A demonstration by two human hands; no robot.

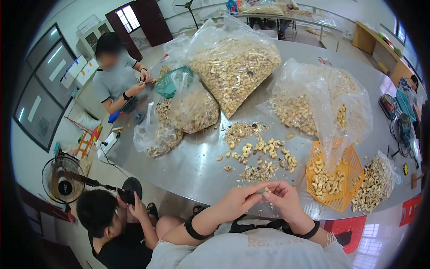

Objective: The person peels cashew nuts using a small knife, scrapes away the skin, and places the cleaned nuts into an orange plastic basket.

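Note:
My left hand (245, 197) and my right hand (285, 200) meet over the near edge of the metal table (188, 166). A small pale cashew nut (267, 190) is pinched between the fingertips of my right hand. My left fingers are closed against the same nut. Just beyond my hands lie loose cashews (270, 148) and a little heap of broken bits and skins (260, 171). To the right of my right hand stands an orange plastic basket (338, 204) with cashews in it.
Large clear bags of cashews (237, 67) stand at the back, with smaller bags (193, 110) at left. A heap of shell-like pieces (374, 184) lies right of the basket. A co-worker (118, 76) works at the far left; another person (107, 224) sits holding a phone.

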